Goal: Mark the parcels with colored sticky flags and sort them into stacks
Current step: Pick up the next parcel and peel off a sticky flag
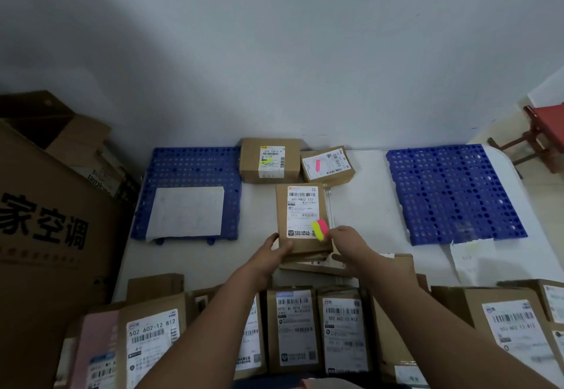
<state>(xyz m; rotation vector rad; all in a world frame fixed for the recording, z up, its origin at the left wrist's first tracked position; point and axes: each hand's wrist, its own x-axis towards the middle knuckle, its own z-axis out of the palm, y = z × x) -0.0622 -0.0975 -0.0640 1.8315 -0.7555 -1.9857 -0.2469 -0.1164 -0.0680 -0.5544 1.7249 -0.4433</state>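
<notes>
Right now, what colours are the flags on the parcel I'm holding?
Yellow and pink flags, head view.

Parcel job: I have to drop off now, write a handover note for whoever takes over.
Left hand grips the near left corner of the parcel in hand.
Right hand pinches the yellow and pink flags at that parcel's label.
Done: yellow-flagged parcel and pink-flagged parcel lie at the far edge of the table.
Both blue pallets hold no parcels: left pallet, right pallet.
Left: flag the held parcel, then the near row of unflagged parcels, then stack.
</notes>
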